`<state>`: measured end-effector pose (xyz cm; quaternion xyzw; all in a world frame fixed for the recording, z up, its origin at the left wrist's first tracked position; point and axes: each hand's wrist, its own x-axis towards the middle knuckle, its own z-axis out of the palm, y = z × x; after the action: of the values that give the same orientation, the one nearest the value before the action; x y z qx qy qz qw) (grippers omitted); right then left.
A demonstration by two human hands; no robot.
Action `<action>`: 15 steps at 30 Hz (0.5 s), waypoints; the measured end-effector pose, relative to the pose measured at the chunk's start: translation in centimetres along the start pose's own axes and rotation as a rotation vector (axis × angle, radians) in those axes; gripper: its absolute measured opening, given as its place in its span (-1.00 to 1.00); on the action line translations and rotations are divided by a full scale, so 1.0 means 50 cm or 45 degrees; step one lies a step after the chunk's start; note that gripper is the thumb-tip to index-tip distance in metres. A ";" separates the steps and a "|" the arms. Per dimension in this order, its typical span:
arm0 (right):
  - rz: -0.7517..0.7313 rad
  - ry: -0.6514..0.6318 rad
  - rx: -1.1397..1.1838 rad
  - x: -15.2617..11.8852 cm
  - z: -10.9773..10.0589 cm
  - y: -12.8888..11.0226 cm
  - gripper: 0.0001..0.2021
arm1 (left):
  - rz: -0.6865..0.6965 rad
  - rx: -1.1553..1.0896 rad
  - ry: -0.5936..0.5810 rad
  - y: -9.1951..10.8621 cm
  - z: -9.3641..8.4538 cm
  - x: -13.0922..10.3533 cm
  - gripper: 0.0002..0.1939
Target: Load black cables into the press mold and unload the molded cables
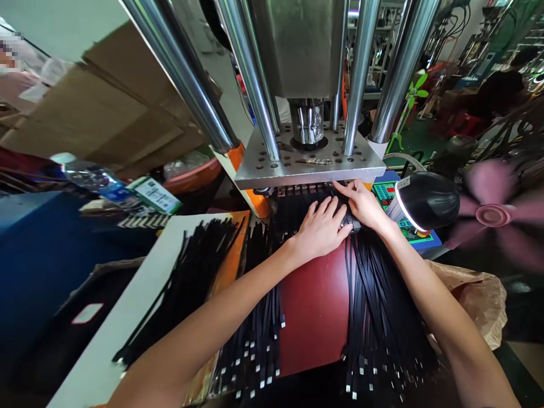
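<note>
My left hand (322, 229) lies flat with its fingers spread over black cables at the press's lower mould (297, 195). Beside it, my right hand (363, 203) reaches under the steel press plate (310, 164). Its index finger is stretched out along the mould and its other fingers are partly bent; I see nothing gripped in it. Flat black cables with small metal plugs hang toward me in a right bundle (378, 306) and a left bundle (259, 328), either side of a dark red surface (317, 306). Both hands hide part of the mould.
Steel columns (182, 73) flank the press. At right are a control panel (420, 238), a black lamp (429, 198) and a spinning pink fan (493, 215). More black cables (191, 277) lie on the left board, near a plastic bottle (91, 175) and cardboard (97, 119).
</note>
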<state>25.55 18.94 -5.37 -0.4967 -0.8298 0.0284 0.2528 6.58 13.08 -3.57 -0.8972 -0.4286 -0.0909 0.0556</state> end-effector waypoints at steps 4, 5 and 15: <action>0.132 -0.090 -0.175 -0.035 -0.010 -0.011 -0.48 | -0.020 -0.038 -0.053 -0.017 0.002 0.020 -0.37; 0.157 -0.144 -0.224 -0.031 -0.010 -0.015 -0.48 | -0.034 -0.053 -0.076 -0.023 0.003 0.030 -0.37; 0.321 -0.299 -0.363 0.132 0.016 -0.011 -0.52 | -0.141 -0.031 -0.068 -0.066 -0.005 0.150 -0.55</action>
<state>22.24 24.34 -3.35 -0.6206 -0.7804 0.0001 0.0761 8.58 20.81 -1.67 -0.8748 -0.4778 -0.0751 0.0281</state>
